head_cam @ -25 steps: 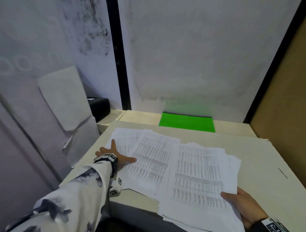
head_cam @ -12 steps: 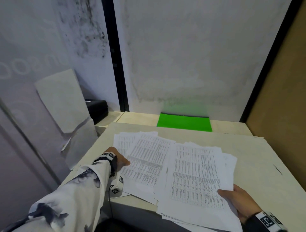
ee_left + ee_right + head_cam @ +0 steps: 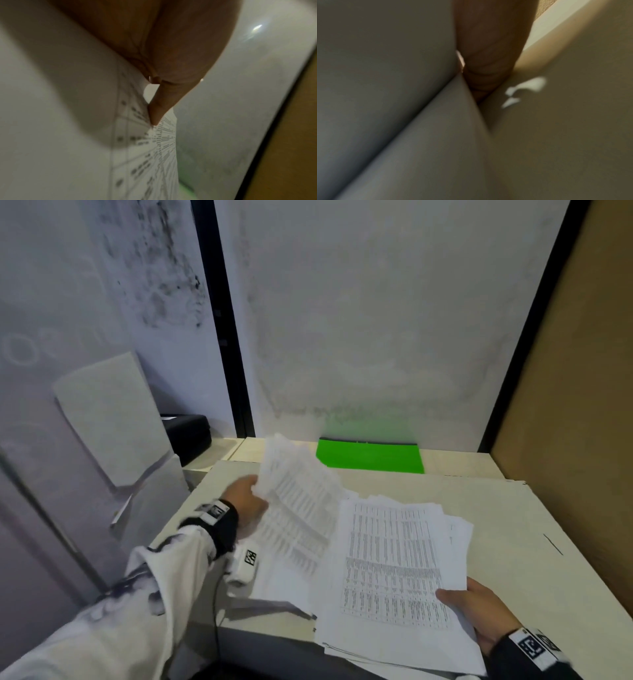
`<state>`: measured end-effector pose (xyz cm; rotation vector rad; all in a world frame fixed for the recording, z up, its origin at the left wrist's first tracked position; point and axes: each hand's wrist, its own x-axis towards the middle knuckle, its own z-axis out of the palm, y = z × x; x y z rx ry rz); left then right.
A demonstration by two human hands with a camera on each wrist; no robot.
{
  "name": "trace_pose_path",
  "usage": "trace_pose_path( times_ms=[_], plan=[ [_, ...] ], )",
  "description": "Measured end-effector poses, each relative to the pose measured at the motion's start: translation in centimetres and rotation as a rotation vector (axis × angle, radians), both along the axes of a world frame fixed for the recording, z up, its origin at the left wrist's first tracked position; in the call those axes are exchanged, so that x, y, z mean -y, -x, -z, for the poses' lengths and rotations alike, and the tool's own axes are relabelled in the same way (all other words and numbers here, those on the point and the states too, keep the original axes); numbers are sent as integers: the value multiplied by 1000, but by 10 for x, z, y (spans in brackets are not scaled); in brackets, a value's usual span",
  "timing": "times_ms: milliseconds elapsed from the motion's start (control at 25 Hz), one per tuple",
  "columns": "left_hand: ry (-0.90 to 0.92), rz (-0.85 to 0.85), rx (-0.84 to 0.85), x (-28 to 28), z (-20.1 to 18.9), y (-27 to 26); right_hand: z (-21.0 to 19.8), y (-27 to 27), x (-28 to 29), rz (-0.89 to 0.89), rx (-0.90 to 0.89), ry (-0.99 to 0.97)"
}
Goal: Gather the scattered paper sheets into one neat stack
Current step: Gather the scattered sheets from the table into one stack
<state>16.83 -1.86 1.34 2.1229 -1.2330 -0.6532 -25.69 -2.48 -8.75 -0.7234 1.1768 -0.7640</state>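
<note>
White printed sheets cover the near part of the beige table (image 3: 513,518). My left hand (image 3: 245,501) grips the left edge of a bundle of sheets (image 3: 298,508) and holds it tilted up off the table. In the left wrist view a finger (image 3: 159,105) presses against that printed paper (image 3: 142,155). The main stack of sheets (image 3: 394,570) lies fanned at the near edge, overhanging it. My right hand (image 3: 476,607) holds its near right corner, thumb on top. The right wrist view shows only a blurred finger (image 3: 488,54) against paper.
A bright green folder (image 3: 370,455) lies flat at the back of the table against the white wall. A black box (image 3: 186,434) sits on a lower ledge at the left. A brown panel (image 3: 582,405) walls the right side.
My left hand, which lay flat on the left sheets, has gripped their edge and lifted them up, swinging them toward the main stack. The right hand keeps its hold.
</note>
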Motion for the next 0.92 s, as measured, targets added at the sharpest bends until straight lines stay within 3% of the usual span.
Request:
trace_pose_path(
  times_ms=[120,160,280,400,480,520,640,720,840,920],
  plan=[
    [259,110,168,2,-75,-5,-3,0,0,-7,-39,18],
    [340,118,141,2,-99,0,-2,1,1,-10,-65,24],
    [568,125,-217,5,-138,23,-6,0,-1,-12,-127,30],
    [466,116,-583,16,-107,56,-6,0,-5,24,-130,23],
    [271,104,-738,22,-49,79,-6,0,-3,95,-72,-15],
    [140,111,-730,19,-17,92,-8,0,-3,141,0,-62],
    [-253,281,-444,7,55,124,-8,4,1,203,91,-154],
    [-317,405,-137,5,65,122,-8,5,2,94,107,-72],
    [-420,264,387,11,62,77,-9,5,-3,-34,-19,34],
    [-583,68,519,12,64,50,-5,6,0,-46,-69,71]
  ],
)
